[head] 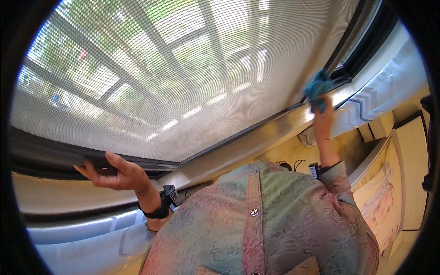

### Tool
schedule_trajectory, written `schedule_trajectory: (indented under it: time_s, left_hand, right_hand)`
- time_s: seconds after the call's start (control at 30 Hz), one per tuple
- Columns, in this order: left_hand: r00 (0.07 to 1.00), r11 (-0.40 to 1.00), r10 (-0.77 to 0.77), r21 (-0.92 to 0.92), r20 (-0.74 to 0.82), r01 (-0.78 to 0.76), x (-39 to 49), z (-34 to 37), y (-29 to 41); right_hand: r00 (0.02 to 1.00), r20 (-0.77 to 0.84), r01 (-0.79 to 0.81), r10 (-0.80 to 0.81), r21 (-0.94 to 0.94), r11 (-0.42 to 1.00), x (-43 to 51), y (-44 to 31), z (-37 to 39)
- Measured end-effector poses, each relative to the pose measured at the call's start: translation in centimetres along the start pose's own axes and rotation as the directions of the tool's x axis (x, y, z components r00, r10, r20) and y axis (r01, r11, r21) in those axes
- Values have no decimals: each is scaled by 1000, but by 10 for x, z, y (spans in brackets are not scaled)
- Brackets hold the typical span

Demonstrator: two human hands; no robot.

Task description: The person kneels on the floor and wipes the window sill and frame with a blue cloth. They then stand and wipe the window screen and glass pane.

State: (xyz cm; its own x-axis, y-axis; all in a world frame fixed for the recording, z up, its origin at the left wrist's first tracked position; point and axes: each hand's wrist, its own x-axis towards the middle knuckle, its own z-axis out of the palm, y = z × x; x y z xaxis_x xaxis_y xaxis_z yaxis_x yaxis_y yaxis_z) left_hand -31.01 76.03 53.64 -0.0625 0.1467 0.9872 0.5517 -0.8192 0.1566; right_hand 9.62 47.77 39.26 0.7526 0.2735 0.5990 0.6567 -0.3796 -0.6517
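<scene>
My right hand (323, 118) holds a crumpled teal cloth (318, 87). The cloth touches the lower right corner of the dark window frame (237, 135), and both hand and cloth are a little blurred. At the left, my left hand (118, 175) has its thumb and fingers about the dark frame edge there, with part of the grip hidden. Between the two hands spreads a mesh window screen (192, 99), with bars and greenery behind it.
A pale sill (257, 144) runs below the frame. Light blue curtains hang at the right (367, 92) and the lower left (92, 237). A cushioned headboard (378, 199) stands at the right. Each wrist wears a strapped device, the left one (168, 196) being plainer.
</scene>
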Motion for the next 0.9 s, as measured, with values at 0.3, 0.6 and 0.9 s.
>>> schedule_trajectory:
  time_s: [0.3, 0.6, 0.9]
  left_hand:
    - [999, 995, -51, -86, -1, 51, -3, -3, -3]
    - [997, 997, 71, 30, 0, -71, 0, -4, -7]
    - [997, 997, 77, 0, 3, -77, -3, -3, -11]
  right_hand:
    - [750, 314, 434, -582, 431, 791, -50, -148, 61]
    - [-113, 337, 814, -935, 570, 107, -85, -233, 117]
    - [848, 162, 530, -505, -255, 809, 51, 1, -43]
